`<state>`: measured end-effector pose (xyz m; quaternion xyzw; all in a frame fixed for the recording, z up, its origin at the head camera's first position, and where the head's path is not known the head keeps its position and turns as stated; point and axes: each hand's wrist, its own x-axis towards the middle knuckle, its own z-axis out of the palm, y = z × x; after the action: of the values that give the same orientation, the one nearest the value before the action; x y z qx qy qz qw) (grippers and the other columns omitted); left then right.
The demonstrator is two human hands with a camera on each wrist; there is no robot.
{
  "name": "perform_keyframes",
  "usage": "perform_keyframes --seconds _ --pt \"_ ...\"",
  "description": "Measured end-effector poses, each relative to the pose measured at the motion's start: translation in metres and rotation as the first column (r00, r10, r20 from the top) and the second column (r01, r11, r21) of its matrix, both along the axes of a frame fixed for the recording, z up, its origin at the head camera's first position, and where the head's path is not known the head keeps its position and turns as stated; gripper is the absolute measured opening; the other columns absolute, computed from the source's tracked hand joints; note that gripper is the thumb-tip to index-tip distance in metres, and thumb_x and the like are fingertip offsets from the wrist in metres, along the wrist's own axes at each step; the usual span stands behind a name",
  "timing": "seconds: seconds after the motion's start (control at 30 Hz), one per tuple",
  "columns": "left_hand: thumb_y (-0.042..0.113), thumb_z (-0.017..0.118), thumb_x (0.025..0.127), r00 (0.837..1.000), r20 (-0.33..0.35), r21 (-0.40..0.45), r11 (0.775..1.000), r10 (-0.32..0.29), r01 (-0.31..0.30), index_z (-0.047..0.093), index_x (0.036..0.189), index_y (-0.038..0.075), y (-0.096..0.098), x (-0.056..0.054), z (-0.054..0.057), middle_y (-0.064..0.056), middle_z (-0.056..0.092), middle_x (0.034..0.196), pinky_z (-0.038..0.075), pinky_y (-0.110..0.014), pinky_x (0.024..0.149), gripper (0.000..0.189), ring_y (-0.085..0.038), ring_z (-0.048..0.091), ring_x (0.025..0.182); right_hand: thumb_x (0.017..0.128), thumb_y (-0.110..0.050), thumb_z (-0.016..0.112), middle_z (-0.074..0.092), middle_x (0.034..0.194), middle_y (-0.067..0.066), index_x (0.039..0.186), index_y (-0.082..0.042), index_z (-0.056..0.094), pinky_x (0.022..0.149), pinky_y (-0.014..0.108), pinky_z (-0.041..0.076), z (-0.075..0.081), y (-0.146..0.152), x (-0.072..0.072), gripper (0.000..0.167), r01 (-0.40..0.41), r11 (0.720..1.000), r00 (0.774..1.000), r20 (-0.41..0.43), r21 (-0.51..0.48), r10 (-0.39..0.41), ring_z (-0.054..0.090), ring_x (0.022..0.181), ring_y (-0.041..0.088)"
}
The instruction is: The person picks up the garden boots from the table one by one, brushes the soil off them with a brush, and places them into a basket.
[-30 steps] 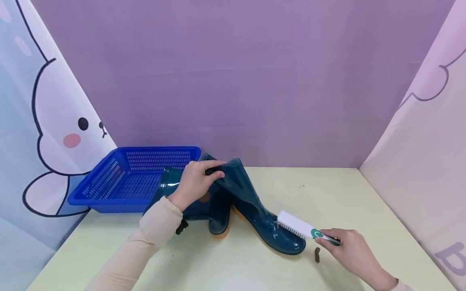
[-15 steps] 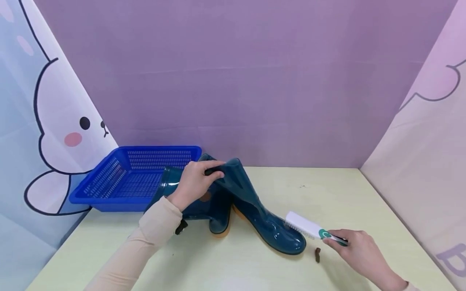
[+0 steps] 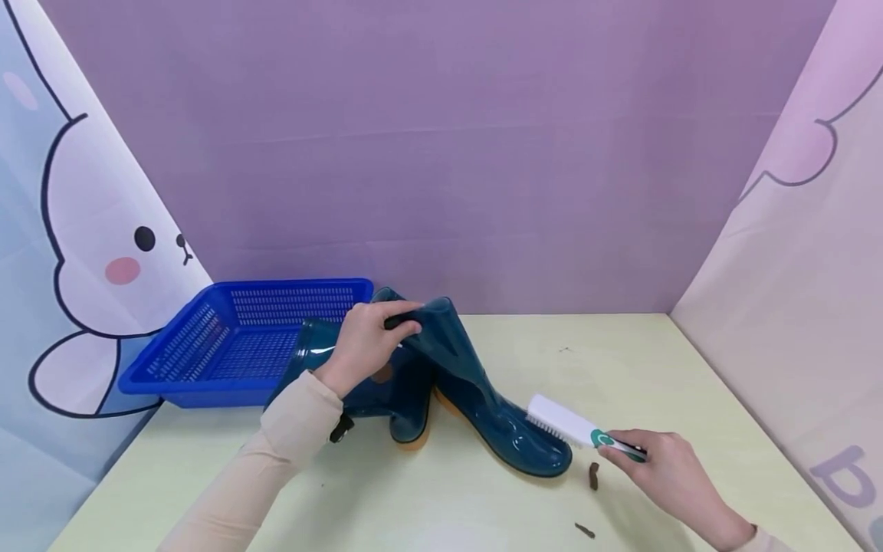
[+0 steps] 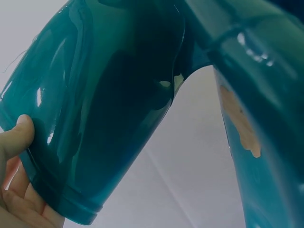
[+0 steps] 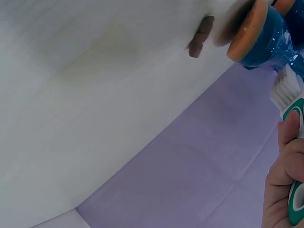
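A person brushes a dark teal rubber boot (image 3: 483, 395) that slants across a pale table (image 3: 621, 360), its toe toward me and to the right. The left hand (image 3: 362, 337) pinches the top of the shaft; the right hand (image 3: 667, 464), well apart from it, is wrapped round the handle of a white-and-green brush (image 3: 562, 422) laid along the toe. Half a second ago the brush was nearer the tip; now it sits slightly back toward the ankle. A thin dark crumb (image 3: 585, 530) has appeared near the table's front edge, nearer me than the brown lump (image 3: 593, 476) that was there before. I take it the brushing is under way and may be loosening dirt. A second boot (image 3: 407, 391) leans behind the left arm, beside a blue plastic basket (image 3: 221, 395).

The left wrist view alone shows the thumb outside the shaft's rim, and makes plain the full shape of a tan patch (image 4: 240, 122) on the neighbouring boot. The right wrist view shows the bristles (image 5: 285, 90) against the boot above its orange sole (image 5: 249, 31), with pale specks that could be dirt or glare; I cannot tell.
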<state>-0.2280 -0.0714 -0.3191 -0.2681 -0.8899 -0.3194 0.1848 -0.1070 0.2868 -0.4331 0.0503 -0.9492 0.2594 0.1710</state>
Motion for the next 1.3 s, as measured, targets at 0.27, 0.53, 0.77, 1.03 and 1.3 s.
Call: perform_keyframes --seconds 0.27,0.53,0.77,1.03,1.3 --pt "0.02 0.064 0.085 1.0 0.015 0.004 1.0 0.017 -0.018 0.065 0.115 0.013 -0.001 0.0 0.001 0.003 0.032 0.048 0.023 -0.021 0.038 0.03 -0.011 0.026 0.035 0.073 -0.027 0.076 0.068 0.075 -0.006 0.087 -0.013 0.074 0.046 0.019 0.029 -0.002 0.014 0.003 0.021 0.023 0.999 0.999 0.028 0.043 -0.024 0.035 0.051 -0.002" --pt "0.018 0.065 0.085 1.0 0.012 0.039 0.999 -0.008 0.007 0.065 0.115 0.014 0.002 0.002 0.003 -0.001 0.057 0.063 0.027 -0.022 0.038 0.03 -0.008 0.028 0.034 0.074 -0.032 0.075 0.069 0.076 -0.007 0.088 -0.015 0.074 0.05 0.019 0.033 -0.001 0.02 0.001 0.022 0.029 0.999 0.998 0.06 0.046 -0.031 0.04 0.055 -0.002" --pt "0.019 0.068 0.083 0.992 -0.087 0.012 0.995 -0.094 0.096 0.064 0.116 0.012 0.012 0.005 0.006 -0.004 0.067 0.108 0.051 -0.026 0.062 0.034 -0.005 0.054 0.055 0.074 -0.034 0.074 0.07 0.079 -0.003 0.09 -0.014 0.074 0.05 0.019 0.033 0.004 0.021 -0.002 0.025 0.045 0.998 0.994 0.097 0.037 -0.049 0.042 0.057 0.001" --pt "0.029 0.071 0.08 0.988 -0.151 -0.011 1.0 0.019 -0.021 0.06 0.12 0.011 0.036 0.014 0.014 -0.005 0.064 0.115 0.048 -0.041 0.09 0.045 -0.021 0.06 0.103 0.075 -0.035 0.074 0.07 0.08 -0.003 0.091 -0.014 0.074 0.05 0.019 0.032 0.008 0.024 -0.006 0.027 0.049 0.998 0.991 0.124 0.038 -0.053 0.042 0.057 0.002" --pt "0.015 0.068 0.081 0.955 -0.295 0.048 0.999 0.026 -0.013 0.069 0.106 0.011 0.054 0.01 0.018 -0.002 0.068 0.098 0.046 -0.038 0.09 0.025 -0.018 0.062 0.091 0.075 -0.034 0.074 0.07 0.079 -0.003 0.091 -0.014 0.074 0.052 0.019 0.034 0.014 0.029 -0.007 0.026 0.066 0.997 0.989 0.13 0.047 -0.071 0.044 0.059 0.003"
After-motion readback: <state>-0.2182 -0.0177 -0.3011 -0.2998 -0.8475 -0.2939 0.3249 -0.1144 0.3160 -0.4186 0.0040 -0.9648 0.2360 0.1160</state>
